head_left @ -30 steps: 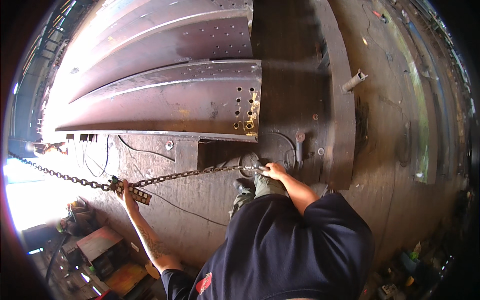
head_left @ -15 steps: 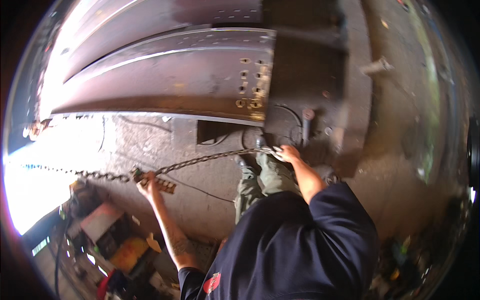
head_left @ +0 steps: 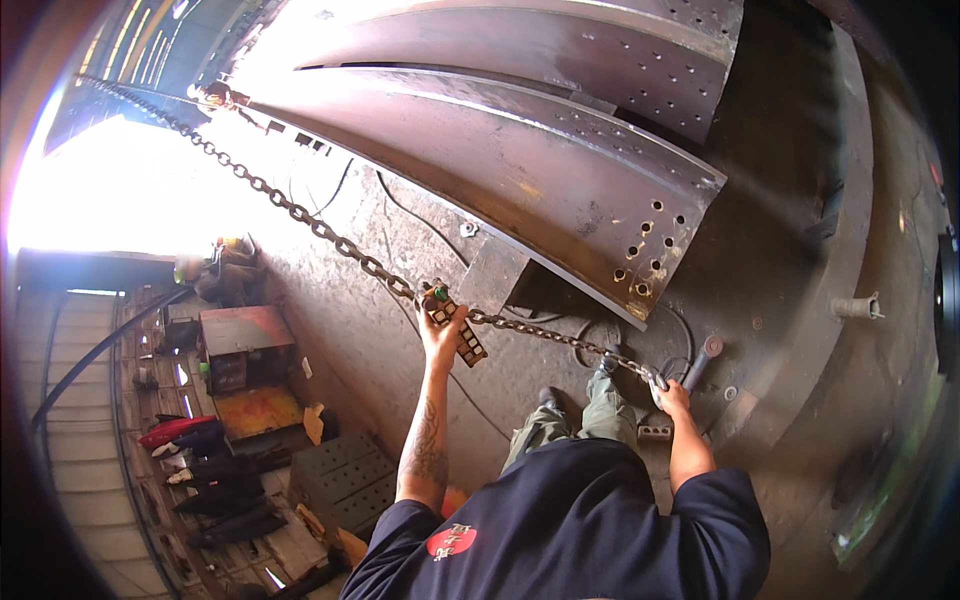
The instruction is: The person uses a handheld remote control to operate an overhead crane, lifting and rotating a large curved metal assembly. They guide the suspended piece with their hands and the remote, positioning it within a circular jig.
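Observation:
My left hand is closed around a worn yellow-and-black crane remote with a row of square buttons and a green part at its top. A heavy steel chain comes down from the upper left and passes right at this hand; whether the fingers also grip it, I cannot tell. From there the chain slopes on to my right hand, which is closed on a metal hook at its end. Just beyond the chain lies a long steel beam, with bolt holes near its close end.
A second drilled beam lies behind the first. Cables cross the concrete floor. Right of my feet is a grey cylindrical piece. On the left stands a cluttered wooden bench with metal boxes. Another person is at the far end.
My view has turned, so the beams now slant down to the right and the bench shows more fully. Both hands keep their hold on the remote and the hook.

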Motion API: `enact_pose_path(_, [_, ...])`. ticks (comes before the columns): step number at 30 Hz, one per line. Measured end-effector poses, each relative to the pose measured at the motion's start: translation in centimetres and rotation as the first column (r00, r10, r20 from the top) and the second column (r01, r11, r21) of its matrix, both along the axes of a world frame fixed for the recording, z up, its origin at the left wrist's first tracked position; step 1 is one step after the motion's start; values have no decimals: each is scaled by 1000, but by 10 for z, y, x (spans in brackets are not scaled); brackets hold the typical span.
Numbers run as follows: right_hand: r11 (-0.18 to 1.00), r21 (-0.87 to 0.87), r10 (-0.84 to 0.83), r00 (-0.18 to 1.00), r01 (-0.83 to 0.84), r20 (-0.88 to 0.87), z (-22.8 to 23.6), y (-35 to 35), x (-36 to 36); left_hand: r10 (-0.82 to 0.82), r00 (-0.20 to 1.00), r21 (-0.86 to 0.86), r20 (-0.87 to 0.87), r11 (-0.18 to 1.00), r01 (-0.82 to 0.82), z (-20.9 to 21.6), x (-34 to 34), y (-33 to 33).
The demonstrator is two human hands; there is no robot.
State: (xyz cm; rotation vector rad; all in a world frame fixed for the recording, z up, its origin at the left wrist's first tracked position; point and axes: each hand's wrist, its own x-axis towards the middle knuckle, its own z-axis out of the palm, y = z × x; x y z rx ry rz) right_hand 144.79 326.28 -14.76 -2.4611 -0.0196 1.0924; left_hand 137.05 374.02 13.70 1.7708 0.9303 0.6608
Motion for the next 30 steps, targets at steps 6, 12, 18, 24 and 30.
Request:
enact_pose_path(6, [996,-15,86,996,-86,-6,14,9,15,18,1000,-99,7,995,-17,20,8,23])
enact_pose_path(12, [993,31,119,991,-118,-55,51,36,18,45,999,-16,-12,999,-45,5,-7,63])
enact_pose_path(18, [995,42,84,996,-85,21,52,43,11,94,995,-93,-38,991,-97,-5,-23,98])
enact_pose_path(24, [996,-5,84,996,-84,32,53,39,-2,93,996,-34,-3,995,-93,-18,-37,131])
enact_pose_path(30, [995,-23,98,994,-97,43,58,56,-12,37,999,-67,39,997,-35,17,-25,148])
